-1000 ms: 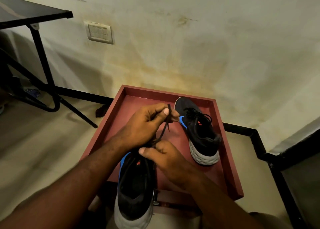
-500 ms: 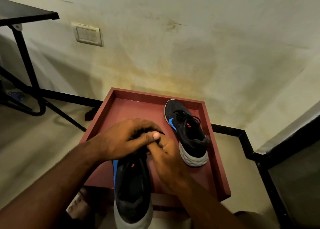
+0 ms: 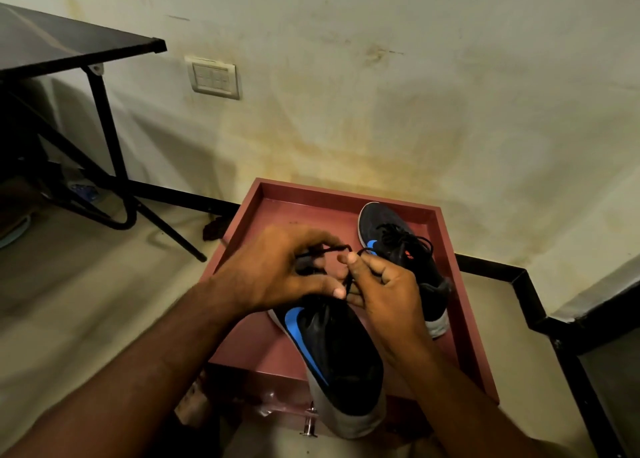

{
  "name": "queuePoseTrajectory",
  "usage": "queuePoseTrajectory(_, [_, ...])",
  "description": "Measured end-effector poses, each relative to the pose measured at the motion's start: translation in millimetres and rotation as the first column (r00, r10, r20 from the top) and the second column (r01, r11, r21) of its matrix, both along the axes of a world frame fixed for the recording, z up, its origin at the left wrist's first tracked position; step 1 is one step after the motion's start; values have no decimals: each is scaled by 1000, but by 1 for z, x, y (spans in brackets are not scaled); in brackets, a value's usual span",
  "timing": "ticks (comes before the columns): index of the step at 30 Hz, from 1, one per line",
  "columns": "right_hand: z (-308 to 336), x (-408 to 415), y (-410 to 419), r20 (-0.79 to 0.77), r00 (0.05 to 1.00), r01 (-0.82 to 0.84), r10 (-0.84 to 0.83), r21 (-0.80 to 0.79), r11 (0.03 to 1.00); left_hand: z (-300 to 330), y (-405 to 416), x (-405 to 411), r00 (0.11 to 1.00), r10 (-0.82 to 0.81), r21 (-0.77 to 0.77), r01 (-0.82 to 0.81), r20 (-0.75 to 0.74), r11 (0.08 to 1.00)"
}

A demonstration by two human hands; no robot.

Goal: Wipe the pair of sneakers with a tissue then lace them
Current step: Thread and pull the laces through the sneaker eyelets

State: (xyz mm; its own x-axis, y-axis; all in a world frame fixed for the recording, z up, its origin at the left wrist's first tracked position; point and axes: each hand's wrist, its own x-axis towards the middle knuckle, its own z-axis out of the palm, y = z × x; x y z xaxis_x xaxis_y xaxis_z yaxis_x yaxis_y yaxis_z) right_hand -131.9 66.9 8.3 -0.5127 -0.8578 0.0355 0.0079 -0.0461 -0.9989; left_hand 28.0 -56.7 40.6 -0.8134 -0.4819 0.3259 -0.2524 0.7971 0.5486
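Dim yellowish light, soft blur, bowed edges

Near sneaker (image 3: 341, 357): matt black cloth, glossy blue swoosh, rough grey sole. Tray (image 3: 460, 322) by the fingers: smooth matt reddish laminate.

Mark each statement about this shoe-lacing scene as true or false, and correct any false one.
1. Both hands work on the near sneaker. True.
2. The far sneaker lies on the floor. False: it rests inside the red tray.
3. The right hand pinches the black lace. True.
4. The sneakers carry green side marks. False: the marks are blue.
5. The left hand holds a tissue. False: its fingers hold the lace; no tissue shows.
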Motion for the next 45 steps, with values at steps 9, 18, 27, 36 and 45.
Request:
queuePoseTrajectory(9, [2,-3,0,315,949,-25,12,39,999,-10,22,-24,990,20,-211,11,142,977])
queuePoseTrajectory(18, [-11,-7,2,227,963,-166,147,68,984,-5,24,-11,985,32,-263,13,168,965])
queuePoseTrajectory(27, [-13,-12,5,-114,993,-4,8,33,999,8,26,-13,906,69,-218,27,418,975])
queuePoseTrajectory(36, [-13,0,7,-492,867,-78,76,16,997,-7,27,-6,963,184,774,-267,196,574])
queuePoseTrajectory(45, [-22,8,6,-684,730,-22,-6,-32,999,-3,30,-10,937,293,727,-337,193,598])
